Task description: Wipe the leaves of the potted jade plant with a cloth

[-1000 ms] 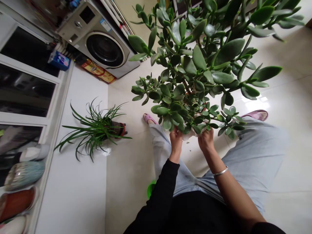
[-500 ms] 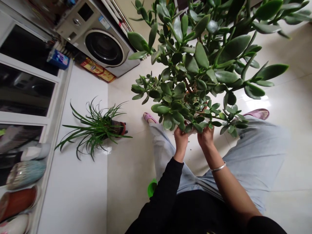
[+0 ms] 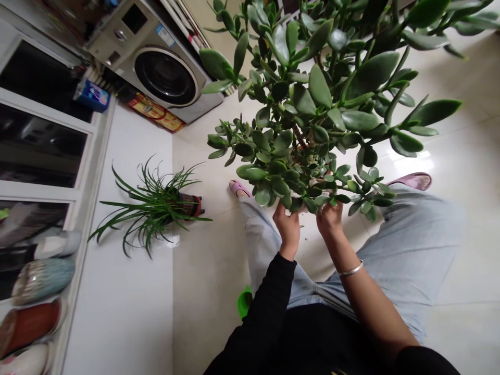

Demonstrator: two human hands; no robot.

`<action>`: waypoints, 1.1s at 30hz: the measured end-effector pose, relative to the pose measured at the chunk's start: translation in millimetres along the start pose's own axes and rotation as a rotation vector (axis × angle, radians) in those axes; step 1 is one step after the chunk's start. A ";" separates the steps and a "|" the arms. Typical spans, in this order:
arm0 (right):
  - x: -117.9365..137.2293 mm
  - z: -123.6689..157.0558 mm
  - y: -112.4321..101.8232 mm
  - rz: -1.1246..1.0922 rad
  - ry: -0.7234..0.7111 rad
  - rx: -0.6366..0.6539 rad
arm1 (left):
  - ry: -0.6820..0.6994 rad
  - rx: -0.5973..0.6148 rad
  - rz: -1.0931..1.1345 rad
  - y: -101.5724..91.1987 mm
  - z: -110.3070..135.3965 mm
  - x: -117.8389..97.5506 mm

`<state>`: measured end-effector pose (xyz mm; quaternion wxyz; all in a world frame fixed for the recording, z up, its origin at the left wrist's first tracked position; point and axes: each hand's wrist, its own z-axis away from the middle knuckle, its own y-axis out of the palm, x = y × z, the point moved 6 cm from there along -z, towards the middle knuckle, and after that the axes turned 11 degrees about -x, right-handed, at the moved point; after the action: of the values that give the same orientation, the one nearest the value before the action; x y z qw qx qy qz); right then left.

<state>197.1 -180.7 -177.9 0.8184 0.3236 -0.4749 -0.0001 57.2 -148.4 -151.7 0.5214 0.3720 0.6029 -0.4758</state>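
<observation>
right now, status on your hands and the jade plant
Left hand, right hand: both clasping base of jade plant. Grip partly hidden.

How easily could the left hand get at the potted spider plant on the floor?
Probably not yet: the left hand holds the jade plant, and the spider plant stands low on that side. Nothing blocks the way, but it must let go first.

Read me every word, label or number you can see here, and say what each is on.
Sticker on the washing machine: too small to read.
Blue box: print too blurred to read.
Red and yellow packet: print too blurred to read.
</observation>
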 end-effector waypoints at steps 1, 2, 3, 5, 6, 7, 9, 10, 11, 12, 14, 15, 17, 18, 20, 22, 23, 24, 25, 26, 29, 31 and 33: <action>-0.6 0.3 -0.1 0.011 0.013 -0.004 | -0.021 -0.008 0.021 0.1 0.1 2.5; -1.4 0.3 -0.5 0.026 0.022 -0.017 | -0.052 -0.014 0.050 0.7 0.3 5.4; -2.3 0.1 -1.2 0.040 0.028 -0.036 | -0.087 -0.014 0.086 2.0 0.7 8.2; -4.5 -0.4 -3.3 0.047 0.037 -0.076 | -0.160 -0.005 0.164 5.3 2.0 13.3; -5.9 -0.4 -4.6 0.044 0.041 -0.088 | -0.190 0.000 0.198 6.7 2.8 15.4; -7.9 -0.1 -6.4 0.040 0.049 -0.091 | -0.215 0.002 0.225 7.3 3.6 17.4; -13.4 2.0 -11.9 0.032 0.079 -0.081 | -0.256 -0.010 0.260 5.6 5.3 22.3; -16.7 3.8 -16.0 0.026 0.098 -0.079 | -0.276 -0.022 0.272 3.5 6.3 25.6; -19.9 5.9 -21.1 0.015 0.117 -0.086 | -0.300 -0.035 0.284 0.8 7.4 29.4; -23.1 8.4 -26.6 -0.001 0.137 -0.095 | -0.330 -0.050 0.297 -2.0 8.7 33.8; -29.6 14.4 -35.6 -0.041 0.198 -0.086 | -0.402 -0.075 0.332 -7.3 11.8 42.4; -33.1 17.8 -39.1 -0.057 0.245 -0.069 | -0.433 -0.080 0.352 -9.1 13.4 45.6; -40.3 25.1 -46.2 -0.082 0.368 -0.036 | -0.466 -0.070 0.384 -11.3 16.2 48.2; -43.5 28.7 -50.7 -0.093 0.433 -0.030 | -0.470 -0.057 0.393 -12.1 17.3 48.0; -47.7 35.3 -63.0 -0.113 0.537 -0.038 | -0.483 -0.045 0.403 -15.3 19.7 47.5; -49.0 42.4 -77.6 -0.120 0.611 -0.029 | -0.544 -0.038 0.422 -21.4 23.7 49.9; -48.7 46.9 -86.3 -0.117 0.648 -0.032 | -0.596 -0.028 0.439 -25.6 26.9 52.2; -47.2 52.4 -95.2 -0.107 0.685 -0.033 | -0.658 -0.012 0.458 -30.7 30.9 54.9; -43.6 58.5 -103.6 -0.090 0.711 -0.023 | -0.725 0.015 0.474 -36.4 35.7 57.4; -37.9 65.1 -111.9 -0.073 0.728 -0.025 | -0.790 0.048 0.485 -43.0 41.2 59.3; -5.6 85.2 -128.5 -0.020 0.683 -0.010 | -0.929 0.148 0.495 -65.1 59.1 56.9; 24.5 95.3 -131.2 0.013 0.581 -0.011 | -0.954 0.148 0.539 -77.8 68.2 47.0; 54.5 100.1 -127.6 0.062 0.442 -0.019 | -0.943 0.133 0.590 -82.5 75.1 30.9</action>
<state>188.4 -351.3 -169.1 0.9051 0.2934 -0.2938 0.0915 -5.7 -244.5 -167.0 0.8210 0.3040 0.1435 -0.4615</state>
